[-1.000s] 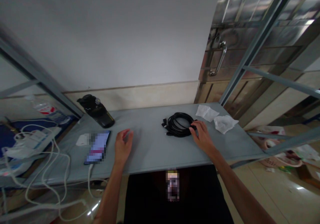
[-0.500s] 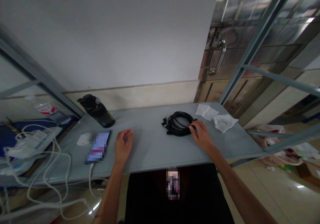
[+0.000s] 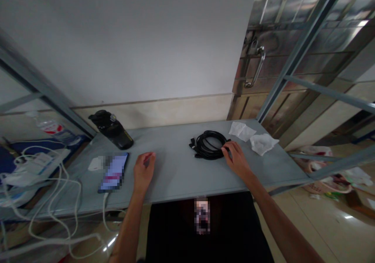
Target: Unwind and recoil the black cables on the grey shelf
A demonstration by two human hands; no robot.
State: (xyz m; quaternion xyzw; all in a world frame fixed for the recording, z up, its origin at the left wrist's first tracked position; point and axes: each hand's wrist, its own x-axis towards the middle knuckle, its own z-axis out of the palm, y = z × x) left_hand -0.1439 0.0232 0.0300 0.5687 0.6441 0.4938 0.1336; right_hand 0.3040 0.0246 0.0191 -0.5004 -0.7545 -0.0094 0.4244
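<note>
No writing can be read on the black bottle (image 3: pixel 113 129) or the blurred phone (image 3: pixel 113 172) at the left of the grey table (image 3: pixel 178 173). The left hand (image 3: pixel 143 173) is laid on the tabletop, fingers loosely curled, nothing held. The coiled black cable (image 3: pixel 208 145) is seen right of centre, its near right edge touched by the fingertips of the outstretched right hand (image 3: pixel 236 161), not closed around it. Two white wipes (image 3: pixel 254 138) lie beyond.
</note>
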